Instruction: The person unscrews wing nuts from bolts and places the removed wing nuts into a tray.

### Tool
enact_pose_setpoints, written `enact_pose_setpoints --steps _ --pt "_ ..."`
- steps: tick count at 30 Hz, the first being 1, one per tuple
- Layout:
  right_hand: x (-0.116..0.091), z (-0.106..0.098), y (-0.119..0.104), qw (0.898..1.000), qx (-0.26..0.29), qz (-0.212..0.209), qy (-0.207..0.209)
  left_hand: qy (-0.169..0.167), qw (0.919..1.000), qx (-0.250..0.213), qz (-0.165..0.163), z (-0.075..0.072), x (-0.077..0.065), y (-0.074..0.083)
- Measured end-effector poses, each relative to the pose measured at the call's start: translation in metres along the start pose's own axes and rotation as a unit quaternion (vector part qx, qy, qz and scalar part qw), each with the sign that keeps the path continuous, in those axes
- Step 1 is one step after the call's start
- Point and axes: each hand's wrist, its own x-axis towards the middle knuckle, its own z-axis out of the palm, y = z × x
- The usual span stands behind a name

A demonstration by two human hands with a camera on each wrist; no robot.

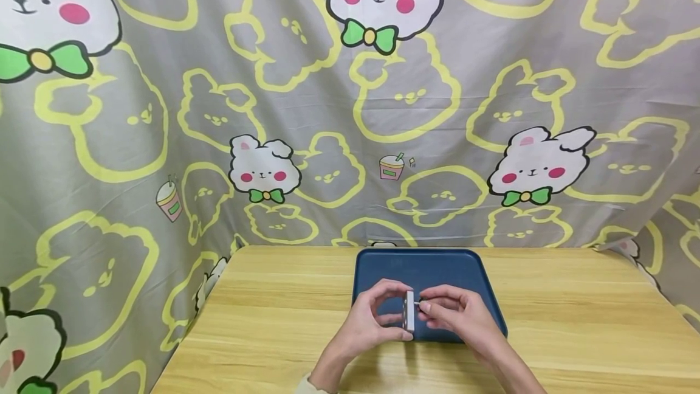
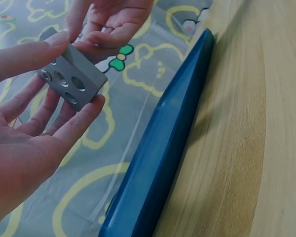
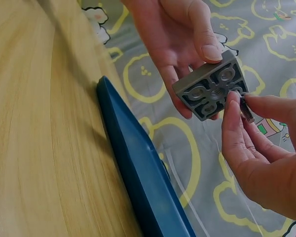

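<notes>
Over the tray, my left hand (image 1: 372, 315) grips a square grey metal block (image 1: 409, 311) by its edges, holding it upright. In the left wrist view one face of the block (image 2: 71, 79) has several round holes. Its opposite, recessed face (image 3: 214, 88) shows in the right wrist view, with round bosses and holes. My right hand (image 1: 456, 309) pinches a small metal screw (image 3: 246, 109) between thumb and fingertips, close beside that recessed face, near one corner hole. Part of the screw is hidden by the fingers.
A dark blue tray (image 1: 421, 266) lies on the light wooden table (image 1: 273, 309), below and behind both hands. Behind the table and at its sides hangs a grey cloth (image 1: 328, 108) printed with cartoon rabbits.
</notes>
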Motion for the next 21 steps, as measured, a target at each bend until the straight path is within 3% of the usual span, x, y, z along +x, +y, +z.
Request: enact_pose_setpoints --steps 8,14,17,21 --pt "0.000 0.002 0.000 0.999 -0.031 -0.022 0.015 0.002 1.0000 0.008 -0.004 0.000 0.000 0.000" --pt "-0.003 0.009 0.000 0.986 -0.118 -0.102 0.054 0.005 0.9999 0.002 -0.014 -0.002 0.000 0.000" --pt "-0.003 0.013 0.003 0.965 -0.176 -0.177 0.079 0.008 0.9998 -0.008 -0.019 -0.003 -0.001 0.000" --pt "-0.001 0.015 0.007 0.908 -0.261 -0.314 0.097 0.009 0.9995 -0.024 -0.021 -0.004 -0.001 0.000"
